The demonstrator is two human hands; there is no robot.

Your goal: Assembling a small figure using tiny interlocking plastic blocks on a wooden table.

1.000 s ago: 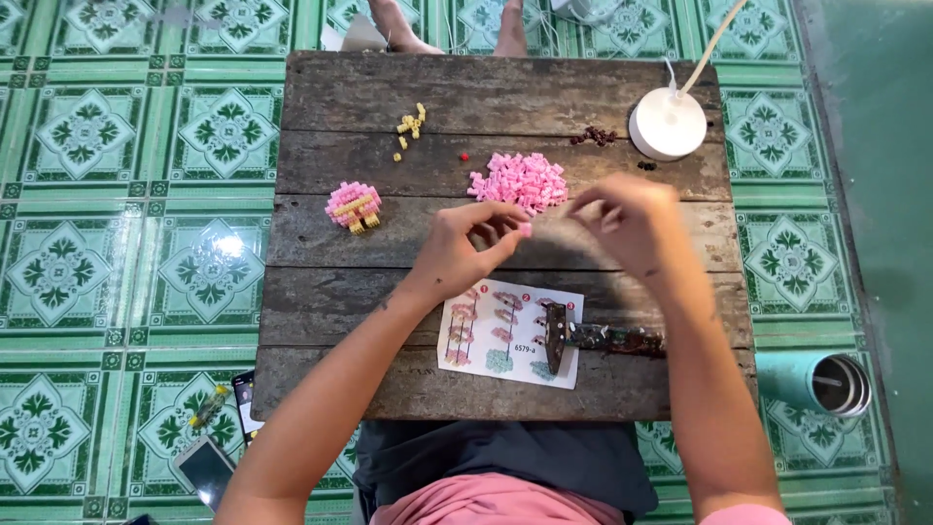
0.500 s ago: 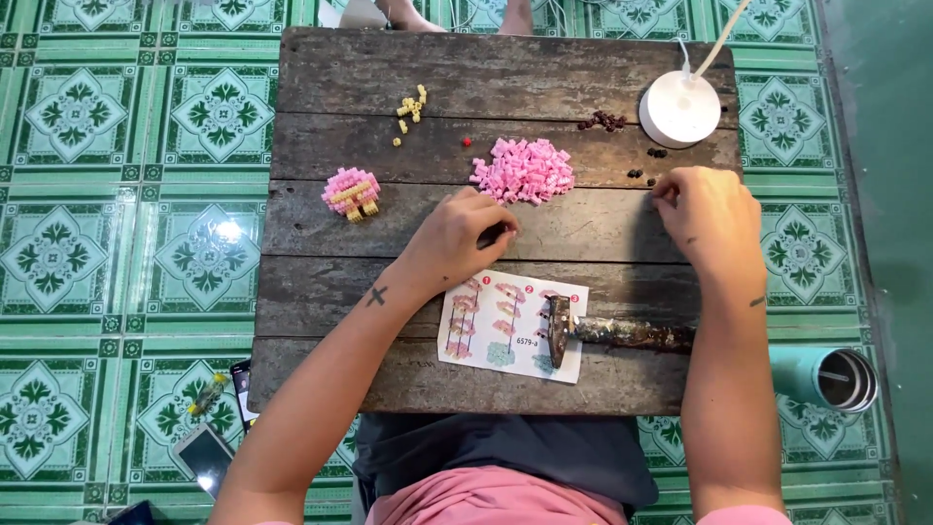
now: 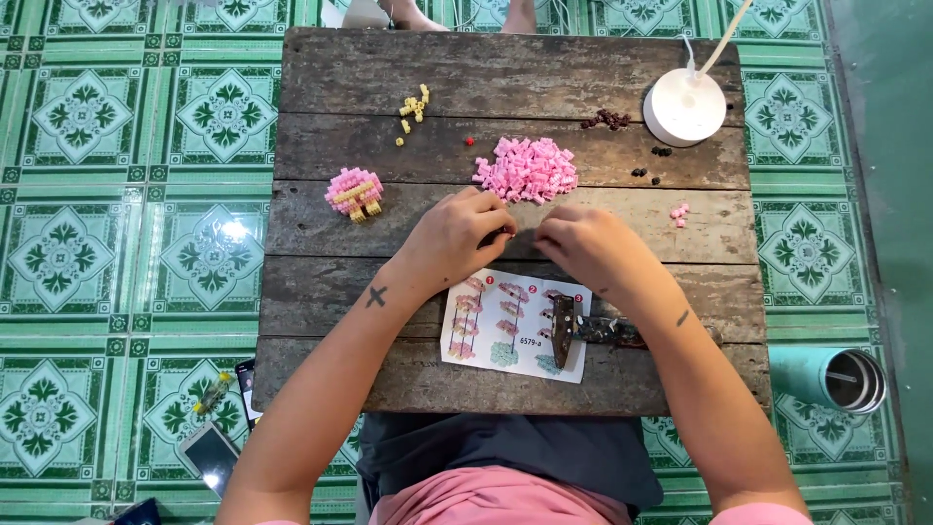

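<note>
Around the hands, the wooden surface (image 3: 321, 78) carries a pink brick pile (image 3: 527, 169) just beyond the fingertips, a small pink-and-yellow model (image 3: 354, 192) to the left, yellow bits (image 3: 414, 107), dark bits (image 3: 607, 119) and a white round lamp base (image 3: 685, 107). Left hand (image 3: 454, 235) and right hand (image 3: 586, 248) meet with fingers pinched together — on what, I cannot tell. Nearer the body, a dark brown built piece (image 3: 562, 329) lies on the instruction sheet (image 3: 496, 331), long axis running toward and away from the person.

On the weathered wooden plank bench (image 3: 321, 73), both hands (image 3: 457, 238) (image 3: 588, 248) sit mid-bench just in front of the pile of small pink bricks (image 3: 527, 168), with the printed paper instruction sheet (image 3: 496, 335) nearer the person, the small pink-and-yellow brick model (image 3: 354, 192) off left, and the round white lamp base (image 3: 684, 107) far right.
</note>
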